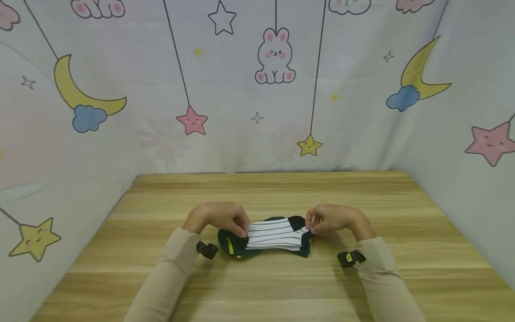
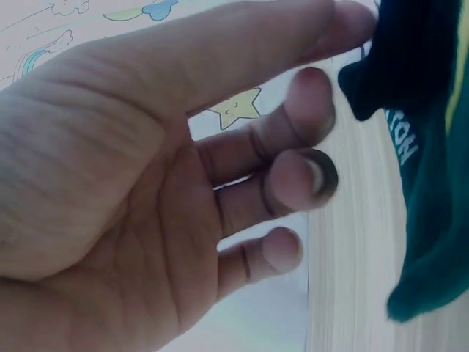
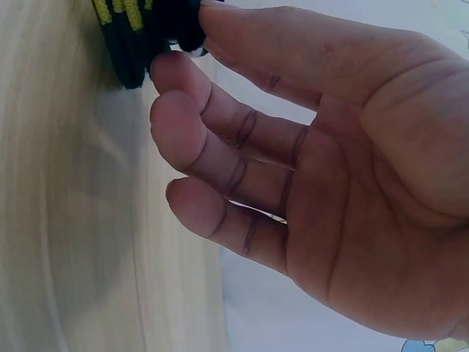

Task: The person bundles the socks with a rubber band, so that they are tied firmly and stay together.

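Note:
A white sock point(image 1: 271, 235) with thin dark stripes and black patches lies flat across a dark green sock point(image 1: 306, 251) with yellow marks. At the left end, my left hand point(image 1: 225, 217) pinches the black part of the striped sock between thumb and index finger. My right hand point(image 1: 334, 219) pinches the sock's other end, near the black heel patch point(image 1: 297, 222). In the left wrist view, pale lettering shows on the green fabric point(image 2: 432, 213) beside the fingers. Yellow marks on dark fabric point(image 3: 121, 37) appear past the fingertips in the right wrist view; the exact grip there is partly hidden.
The socks lie on a wood-grain table point(image 1: 257, 286). Behind it and along both sides hangs a white cloth point(image 1: 237, 85) printed with moons, stars and a rabbit. Dark straps with small devices point(image 1: 207, 249) sit on both wrists.

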The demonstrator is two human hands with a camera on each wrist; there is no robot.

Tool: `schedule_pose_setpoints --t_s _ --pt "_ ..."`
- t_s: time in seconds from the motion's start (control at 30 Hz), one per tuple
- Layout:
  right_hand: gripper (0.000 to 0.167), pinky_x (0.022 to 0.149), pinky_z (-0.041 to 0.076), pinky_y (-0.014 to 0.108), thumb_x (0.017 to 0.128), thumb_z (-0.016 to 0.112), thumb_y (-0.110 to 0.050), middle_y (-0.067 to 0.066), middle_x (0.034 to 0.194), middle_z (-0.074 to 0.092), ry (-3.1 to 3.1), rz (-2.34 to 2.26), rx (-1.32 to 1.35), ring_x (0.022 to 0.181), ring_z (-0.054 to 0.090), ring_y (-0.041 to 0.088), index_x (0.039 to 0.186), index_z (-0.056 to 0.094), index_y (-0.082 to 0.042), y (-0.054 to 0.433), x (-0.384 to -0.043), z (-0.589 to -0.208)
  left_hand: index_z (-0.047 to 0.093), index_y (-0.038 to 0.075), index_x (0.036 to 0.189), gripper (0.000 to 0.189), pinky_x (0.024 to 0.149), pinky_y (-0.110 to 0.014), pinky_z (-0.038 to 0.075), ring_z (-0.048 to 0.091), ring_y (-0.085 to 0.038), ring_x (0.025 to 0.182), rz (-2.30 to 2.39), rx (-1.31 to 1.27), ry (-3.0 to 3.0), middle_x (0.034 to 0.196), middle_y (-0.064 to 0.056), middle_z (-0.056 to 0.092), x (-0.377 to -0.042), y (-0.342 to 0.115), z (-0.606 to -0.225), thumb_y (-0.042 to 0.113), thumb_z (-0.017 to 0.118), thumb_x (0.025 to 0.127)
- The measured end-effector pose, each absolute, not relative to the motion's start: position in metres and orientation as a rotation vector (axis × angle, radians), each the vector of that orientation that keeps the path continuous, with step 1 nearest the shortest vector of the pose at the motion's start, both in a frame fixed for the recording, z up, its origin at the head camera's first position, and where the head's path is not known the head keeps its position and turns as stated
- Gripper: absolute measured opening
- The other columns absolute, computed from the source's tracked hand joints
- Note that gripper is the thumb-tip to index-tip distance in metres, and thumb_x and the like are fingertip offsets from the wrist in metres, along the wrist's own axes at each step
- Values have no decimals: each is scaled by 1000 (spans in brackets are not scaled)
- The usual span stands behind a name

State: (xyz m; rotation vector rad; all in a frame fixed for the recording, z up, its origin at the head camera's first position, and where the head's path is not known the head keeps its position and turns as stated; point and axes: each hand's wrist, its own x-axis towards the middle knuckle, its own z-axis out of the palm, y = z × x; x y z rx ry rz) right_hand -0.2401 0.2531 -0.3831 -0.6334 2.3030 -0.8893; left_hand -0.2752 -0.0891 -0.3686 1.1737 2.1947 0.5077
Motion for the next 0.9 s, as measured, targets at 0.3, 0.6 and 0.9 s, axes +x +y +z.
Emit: schedule_pose_setpoints --t_s 0.3,0.6,0.9 --pt "11 77 56 40 89 61 6 9 92 66 2295 -916 -615 85 64 22 98 61 -1 256 -239 -382 72 11 91 4 66 -22 46 53 -3 70 531 1357 2229 80 11 62 -273 -79 -375 14 73 93" --pt "8 75 53 35 91 64 1 5 94 64 2359 -842 -636 85 61 18 97 63 -5 259 -236 -376 71 16 98 6 67 -23 46 53 -6 75 536 1416 2308 85 9 61 -274 -68 -380 16 73 93" --pt "9 69 48 28 91 64 1 2 87 64 2462 -801 -810 78 57 15 92 64 -8 269 -230 -375 67 20 108 17 74 -25 47 57 -13 88 502 1415 2380 99 5 59 -272 -61 -384 23 74 92"
